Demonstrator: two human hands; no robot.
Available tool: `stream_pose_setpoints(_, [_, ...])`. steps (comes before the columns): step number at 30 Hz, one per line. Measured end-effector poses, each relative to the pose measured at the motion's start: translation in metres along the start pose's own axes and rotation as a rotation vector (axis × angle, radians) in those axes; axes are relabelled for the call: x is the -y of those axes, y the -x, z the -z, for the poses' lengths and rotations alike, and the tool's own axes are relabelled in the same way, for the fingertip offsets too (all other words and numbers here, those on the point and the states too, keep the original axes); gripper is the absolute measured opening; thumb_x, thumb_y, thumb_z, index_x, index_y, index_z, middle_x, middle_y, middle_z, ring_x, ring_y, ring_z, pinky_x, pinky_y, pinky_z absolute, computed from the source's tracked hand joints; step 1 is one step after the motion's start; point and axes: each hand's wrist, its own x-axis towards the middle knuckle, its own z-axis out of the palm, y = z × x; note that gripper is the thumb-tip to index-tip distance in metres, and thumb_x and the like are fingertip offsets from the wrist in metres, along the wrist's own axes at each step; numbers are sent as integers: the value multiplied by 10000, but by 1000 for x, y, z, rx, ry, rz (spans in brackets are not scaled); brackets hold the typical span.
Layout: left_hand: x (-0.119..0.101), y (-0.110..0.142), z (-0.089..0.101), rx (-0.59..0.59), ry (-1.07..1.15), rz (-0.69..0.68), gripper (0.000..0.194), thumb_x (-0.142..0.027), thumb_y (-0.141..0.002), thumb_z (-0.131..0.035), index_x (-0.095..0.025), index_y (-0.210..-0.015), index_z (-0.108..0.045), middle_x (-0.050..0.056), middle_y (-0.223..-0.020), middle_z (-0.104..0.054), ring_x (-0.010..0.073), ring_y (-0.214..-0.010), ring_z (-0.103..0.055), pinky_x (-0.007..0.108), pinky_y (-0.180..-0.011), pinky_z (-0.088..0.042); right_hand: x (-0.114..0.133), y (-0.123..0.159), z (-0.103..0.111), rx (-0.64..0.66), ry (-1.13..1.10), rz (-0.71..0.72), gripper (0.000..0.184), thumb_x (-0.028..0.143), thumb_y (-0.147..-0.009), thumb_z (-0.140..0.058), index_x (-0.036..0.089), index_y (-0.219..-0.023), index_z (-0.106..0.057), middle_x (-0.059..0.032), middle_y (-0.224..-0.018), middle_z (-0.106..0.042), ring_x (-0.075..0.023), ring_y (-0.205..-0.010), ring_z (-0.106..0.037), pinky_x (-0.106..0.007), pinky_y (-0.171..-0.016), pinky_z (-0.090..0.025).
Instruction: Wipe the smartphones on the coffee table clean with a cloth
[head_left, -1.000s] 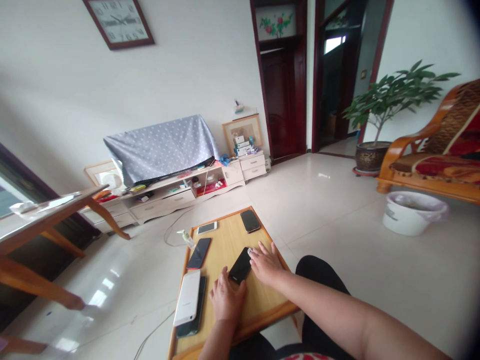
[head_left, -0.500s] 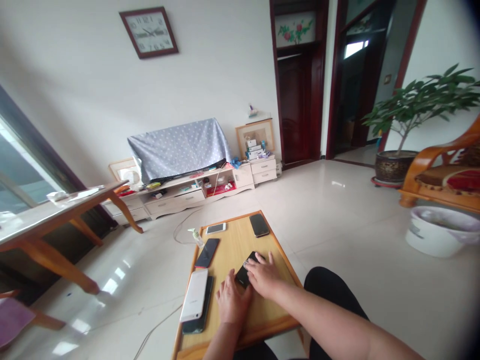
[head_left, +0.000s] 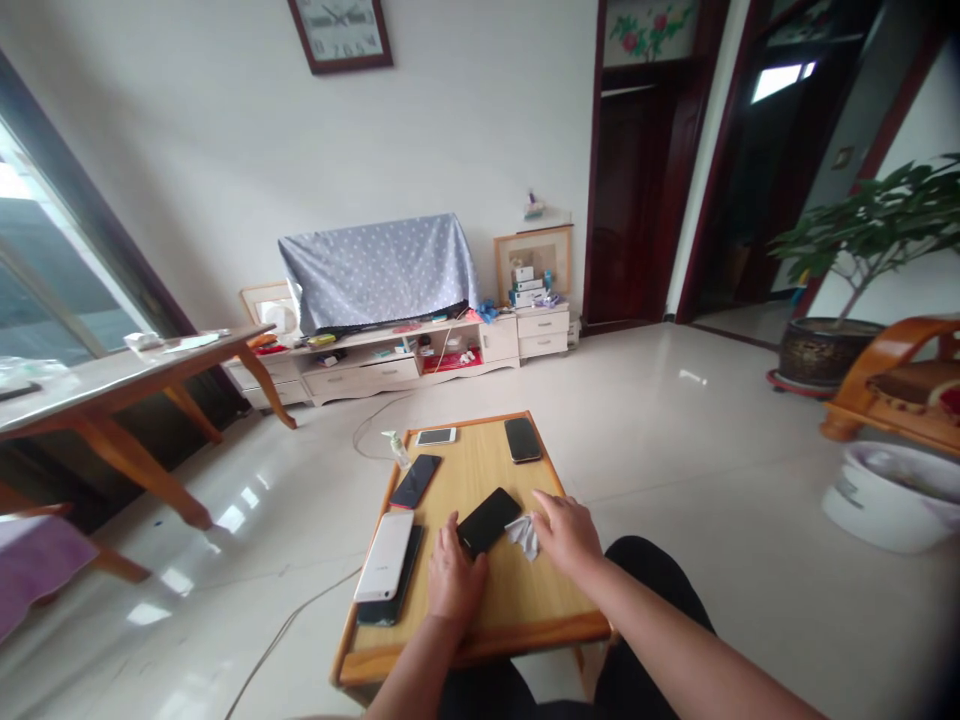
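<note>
A low wooden table (head_left: 525, 590) holds several smartphones. My left hand (head_left: 456, 572) rests flat on it, its fingertips beside the lower left edge of a black smartphone (head_left: 489, 521). My right hand (head_left: 566, 533) sits just right of that phone, with a small white cloth (head_left: 523, 536) at its fingertips. Further up lie a dark phone (head_left: 415, 481), a silver phone (head_left: 436, 436) and another black phone (head_left: 522, 440). At the left edge, a white phone (head_left: 385, 556) lies on top of a dark phone (head_left: 391, 592), partly hiding it.
A small pump bottle (head_left: 396, 449) stands by the table's far left corner. A cable (head_left: 300, 610) runs across the tiled floor. Beyond are a long white cabinet (head_left: 390, 370), a wooden side table (head_left: 127, 385), a white bucket (head_left: 885, 497) and a potted plant (head_left: 832, 350).
My right hand has slid right, off the black phone, and the white cloth has moved with it. The whole phone face now shows. The room has shifted in view as my head turned.
</note>
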Motion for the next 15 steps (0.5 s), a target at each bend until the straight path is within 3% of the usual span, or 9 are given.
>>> stream_pose_setpoints(2, [1,-3,-2,-7,70,-21,792,-191,-701,-657,-233,-1449,-398,118,-1285,-578,266,-1097,-621,462,-970,-497,-1,-12,-4,32,-66,-29,421,339,-969,-456,229,-1350,-596,-97,-1267,-690,-256,-1177,-608,-384,-979,-450])
stream_pose_setpoints(6, [2,-15,-6,0,182,2,767,-159,-694,-616,-196,-1432,-411,130,-1278,-534,238,-1056,-609,441,-943,-519,5,-29,-15,117,-108,-22,367,349,-953,-499,243,-1264,-663,-78,-1149,-734,-231,-1056,-667,-326,-868,-490])
stream_pose_setpoints(11, [0,-35,-4,71,328,295,697,-242,-664,-675,-169,-1337,-509,123,-1278,-577,176,-901,-640,336,-849,-537,15,-33,-28,180,-138,-9,343,311,-899,-575,225,-1201,-712,-101,-1171,-724,-279,-1154,-616,-375,-979,-443])
stream_pose_setpoints(15, [1,-44,-3,42,421,435,634,-369,-735,-671,-148,-1313,-537,147,-1246,-642,187,-915,-681,284,-782,-530,15,-32,-32,214,-196,-35,360,297,-889,-582,215,-1217,-708,-114,-1227,-699,-294,-1207,-580,-398,-1040,-410])
